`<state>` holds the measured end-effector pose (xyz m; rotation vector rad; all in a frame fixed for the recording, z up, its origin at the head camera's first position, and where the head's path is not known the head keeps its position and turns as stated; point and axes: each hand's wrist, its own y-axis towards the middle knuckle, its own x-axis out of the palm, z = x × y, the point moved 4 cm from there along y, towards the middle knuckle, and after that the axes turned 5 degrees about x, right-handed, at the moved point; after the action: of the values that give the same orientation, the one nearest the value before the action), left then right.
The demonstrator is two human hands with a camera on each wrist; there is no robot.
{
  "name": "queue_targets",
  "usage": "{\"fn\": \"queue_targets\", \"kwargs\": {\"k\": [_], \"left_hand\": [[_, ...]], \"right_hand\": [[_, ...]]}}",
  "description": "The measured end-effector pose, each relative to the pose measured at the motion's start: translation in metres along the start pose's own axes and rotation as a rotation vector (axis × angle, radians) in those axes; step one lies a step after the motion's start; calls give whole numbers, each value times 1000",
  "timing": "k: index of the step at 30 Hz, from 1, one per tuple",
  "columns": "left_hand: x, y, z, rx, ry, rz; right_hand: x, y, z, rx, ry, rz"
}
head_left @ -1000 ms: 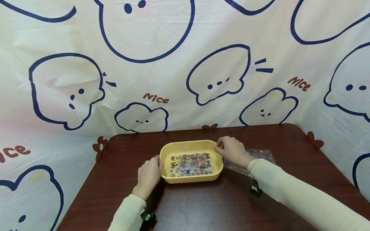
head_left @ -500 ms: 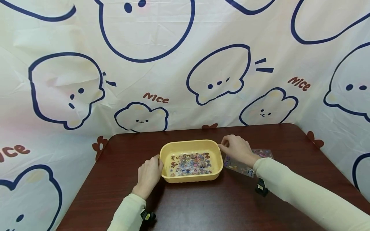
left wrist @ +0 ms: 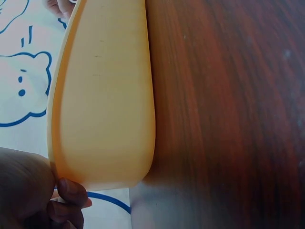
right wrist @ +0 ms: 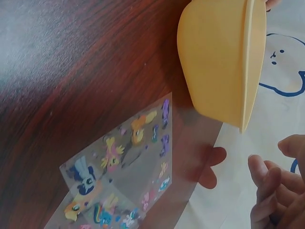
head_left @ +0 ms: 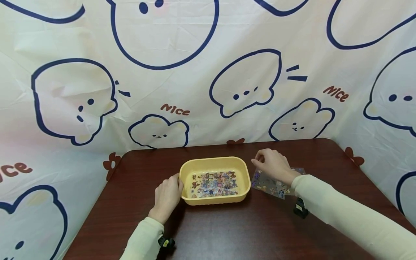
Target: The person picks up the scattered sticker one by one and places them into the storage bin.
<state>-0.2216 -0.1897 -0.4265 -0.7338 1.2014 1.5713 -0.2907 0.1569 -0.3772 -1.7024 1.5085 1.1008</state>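
Observation:
A shallow yellow plastic basin (head_left: 212, 200) stands on the table, many small colourful cartoon figures, like stickers, spread over its bottom (head_left: 217, 184). My left hand (head_left: 167, 196) grips the basin's left end; in the left wrist view the fingers (left wrist: 71, 193) curl at its rim. Off the basin's right end, my right hand (head_left: 274, 166) hovers over clear sticker sheets (head_left: 268, 185) printed with cartoon ponies. Seen from the right wrist, the thumb and forefinger (right wrist: 257, 167) stand apart with nothing visible between them. Part of the sheets is hidden under the right hand and forearm.
The dark reddish-brown wooden table (head_left: 224, 231) has rounded far corners. A pale cloth (head_left: 201, 83) with cartoon outlines hangs right behind it and along both sides. Black camera mounts (head_left: 300, 208) sit at the wrists over cream sleeves.
My right hand has let go of the basin's right rim and moved right over the sticker sheets, uncovering their left part. The left hand and the basin stay put.

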Motion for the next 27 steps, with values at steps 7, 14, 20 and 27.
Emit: {"fn": "queue_targets", "kwargs": {"k": [7,14,20,27], "left_hand": [[0,-1,0,-8,-7,4],[-1,0,0,-5,-12,4],[0,0,-1,-13,-18,-8],[1,-1,-1,-18,-19,-14]], "right_hand": [[-4,1,9,14,-30,11],[-6,0,21,42,-52,-27],[-5,1,32,47,-63,-61],[-4,4,46,68,-64,-101]]}}
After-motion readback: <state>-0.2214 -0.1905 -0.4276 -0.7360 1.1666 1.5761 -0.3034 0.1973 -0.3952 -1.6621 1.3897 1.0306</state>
